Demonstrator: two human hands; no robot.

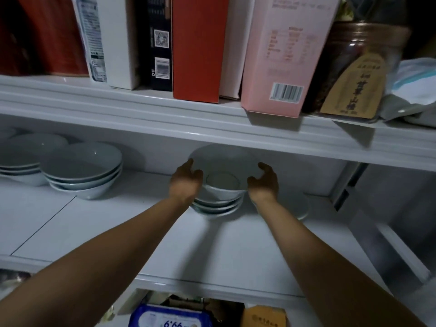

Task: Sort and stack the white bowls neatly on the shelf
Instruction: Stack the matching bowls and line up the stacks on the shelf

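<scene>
Holding a tilted bowl [224, 159] foot-side near, the left hand [186, 181] and right hand [264, 184] curl round its rim. It hangs just over the stack [217, 205] on the middle shelf, close under the upper shelf [212, 128]. Likely risks: the rim clipping that shelf, or the bowl seating crooked and rocking the stack.

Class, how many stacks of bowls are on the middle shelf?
3: a far-left stack at the edge, a second stack beside it, a middle stack between left hand and right hand. More may hide behind.
</scene>
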